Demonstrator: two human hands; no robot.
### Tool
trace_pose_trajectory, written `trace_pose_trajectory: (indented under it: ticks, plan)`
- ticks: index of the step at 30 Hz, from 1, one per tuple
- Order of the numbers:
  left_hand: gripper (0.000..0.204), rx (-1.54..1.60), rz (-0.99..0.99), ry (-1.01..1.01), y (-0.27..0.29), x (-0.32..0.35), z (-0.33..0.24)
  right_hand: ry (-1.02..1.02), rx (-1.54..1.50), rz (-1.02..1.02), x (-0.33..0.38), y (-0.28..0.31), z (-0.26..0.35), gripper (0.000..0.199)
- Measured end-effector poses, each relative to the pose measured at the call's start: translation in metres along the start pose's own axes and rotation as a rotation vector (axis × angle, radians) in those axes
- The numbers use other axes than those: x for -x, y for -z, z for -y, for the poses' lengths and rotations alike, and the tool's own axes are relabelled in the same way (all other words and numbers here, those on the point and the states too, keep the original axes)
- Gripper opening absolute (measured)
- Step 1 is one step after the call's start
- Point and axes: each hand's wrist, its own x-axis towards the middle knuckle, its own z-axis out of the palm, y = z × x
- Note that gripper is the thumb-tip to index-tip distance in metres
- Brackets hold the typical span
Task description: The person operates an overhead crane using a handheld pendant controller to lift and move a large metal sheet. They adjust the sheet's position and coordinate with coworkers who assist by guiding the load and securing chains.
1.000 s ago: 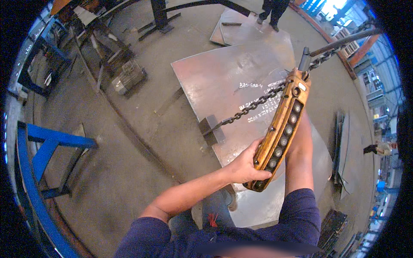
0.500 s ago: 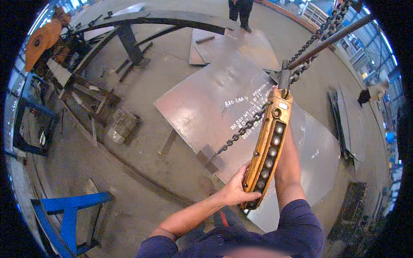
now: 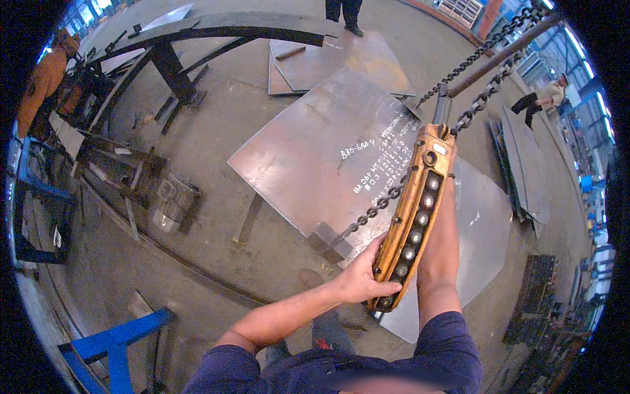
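A yellow pendant control (image 3: 420,203) with a row of round buttons stands tilted before me, its cable end up. My left hand (image 3: 359,278) is closed round its lower end, the thumb lying over the lower buttons. My right forearm (image 3: 438,256) reaches up behind the pendant, which hides the right hand and its fingers. A dark chain (image 3: 373,211) runs from behind the pendant down to a steel clamp-like block (image 3: 330,241) at the near edge of a large steel plate (image 3: 289,157) with white markings.
Heavy chains (image 3: 482,102) and a rod-like cable (image 3: 505,56) rise to the upper right. More plates (image 3: 377,56) lie beyond. A person (image 3: 344,12) stands at the far side, another (image 3: 541,98) at right. Blue stands (image 3: 121,335), a steel frame (image 3: 177,72) and a motor-like block (image 3: 176,200) stand left.
The view has shifted slightly, so the plates sit further left. The upper chains have swung apart and one droops lower. The person at right shows more fully. My left hand keeps its grip.
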Motion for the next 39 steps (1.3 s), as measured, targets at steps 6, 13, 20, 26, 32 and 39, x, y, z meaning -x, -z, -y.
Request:
trace_pose_trajectory:
  ticks: [6,13,20,26,32,39]
  plan:
    - [0.107,-0.023,-0.046,-0.009,0.001,0.024,-0.006,0.059,0.159,-0.084,0.02,0.013,0.002,0.009]
    - [0.106,-0.131,-0.022,0.077,0.022,0.059,-0.061,0.062,0.14,-0.178,-0.007,-0.012,-0.016,0.015]
    - [0.104,-0.11,0.041,0.227,0.046,0.061,-0.126,0.053,0.438,-0.119,-0.088,0.004,-0.029,0.024]
    - [0.105,-0.214,0.043,0.21,0.051,0.061,-0.149,0.039,0.316,-0.203,-0.073,-0.01,-0.006,0.016]
    - [0.106,-0.326,0.042,0.229,0.034,0.066,-0.139,-0.058,0.338,-0.291,-0.02,-0.011,0.045,0.017]
    - [0.105,-0.242,0.004,0.247,0.018,0.064,-0.111,-0.076,0.391,-0.397,-0.024,0.027,0.039,0.032]
